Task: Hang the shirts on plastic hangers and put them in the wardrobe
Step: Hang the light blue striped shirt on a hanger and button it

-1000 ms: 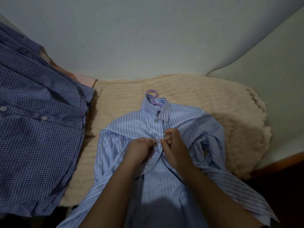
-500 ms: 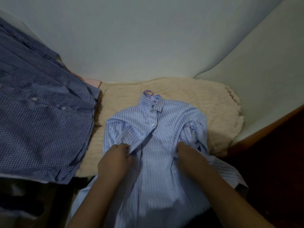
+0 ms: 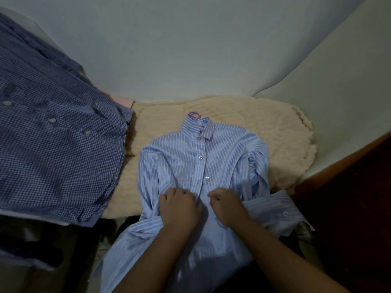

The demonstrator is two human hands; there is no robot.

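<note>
On the cream knitted blanket [image 3: 243, 123], front up, lies the pale blue striped shirt [image 3: 179, 161] with its collar toward the wall; its lower half hangs off the near edge toward the person. A purple plastic hanger [image 3: 194, 114] already sits inside it, only the hook showing above the collar. Three buttons down the placket look fastened. Both hands work at the placket just below the third button: the left hand [image 3: 178, 208] and the right hand [image 3: 227, 206] each have their fingers curled into the cloth on either side of the opening, apparently pinching the two front edges, though the fingertips themselves are hidden.

The shirt looks light, thin and limp, so it will sag and slide wherever it is unsupported; the smooth weave may slip off the hanger's shoulders if tilted. My judgement is that the safest hold for carrying is the hook, with a second hand under the body to keep the tail from dragging.

One sleeve [image 3: 275, 208] lies folded across the right side, its cuff near the right forearm, and could snag or trail. Just left, a dark blue checked shirt [image 3: 57, 155] overlaps the blanket's edge. A dark wooden edge [image 3: 338, 166] stands at the right. No wardrobe shows.
</note>
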